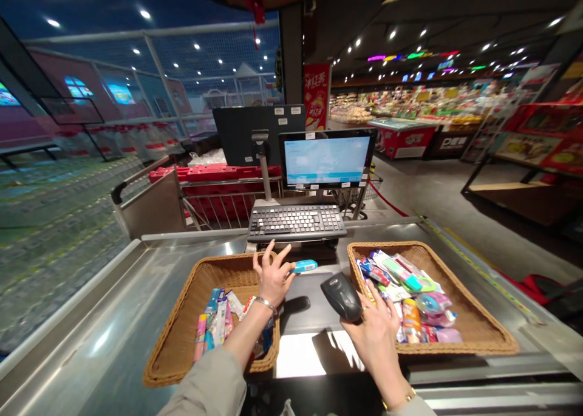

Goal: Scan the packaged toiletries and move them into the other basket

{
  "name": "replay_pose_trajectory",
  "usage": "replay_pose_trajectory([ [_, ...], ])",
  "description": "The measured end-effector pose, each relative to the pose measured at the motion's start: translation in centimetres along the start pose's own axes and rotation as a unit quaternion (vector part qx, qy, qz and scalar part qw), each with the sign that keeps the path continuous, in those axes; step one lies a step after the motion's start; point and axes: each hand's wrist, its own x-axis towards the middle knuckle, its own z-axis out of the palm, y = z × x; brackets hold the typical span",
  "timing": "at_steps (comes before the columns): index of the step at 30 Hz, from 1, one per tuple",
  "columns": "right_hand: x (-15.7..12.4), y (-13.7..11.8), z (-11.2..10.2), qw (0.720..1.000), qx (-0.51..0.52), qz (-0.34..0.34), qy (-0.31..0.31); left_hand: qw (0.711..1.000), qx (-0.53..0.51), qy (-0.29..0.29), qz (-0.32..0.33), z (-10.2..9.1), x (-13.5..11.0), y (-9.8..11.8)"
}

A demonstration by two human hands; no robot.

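Observation:
My left hand [274, 277] is raised over the right edge of the left wicker basket [170, 337]. Its thumb and a finger pinch a small light-blue packet [304, 266] with a barcode facing up; the other fingers are spread. A black handheld barcode scanner [341, 297] is in my right hand [376, 325], its head tilted left toward the packet and its handle mostly hidden by the hand. My right fingers reach along the near left side of the right wicker basket [489, 337]. Several small packaged goods [221, 316] lie in the left basket, partly behind my left forearm.
More packaged goods [410, 282] fill much of the right basket. Beyond the metal counter [104, 319] stand a black keyboard [298, 220], a lit monitor [325, 158] and a second screen's back [232, 130]. A metal cart [155, 203] stands behind at left.

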Motion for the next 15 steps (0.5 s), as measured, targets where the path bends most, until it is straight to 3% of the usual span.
replay_pose_trajectory([
  [15, -0.9, 3.2, -2.1, 0.997, -0.037, 0.055, 0.038, 0.998, -0.043, -0.005, 0.053, 2.1, 2.0, 3.8],
])
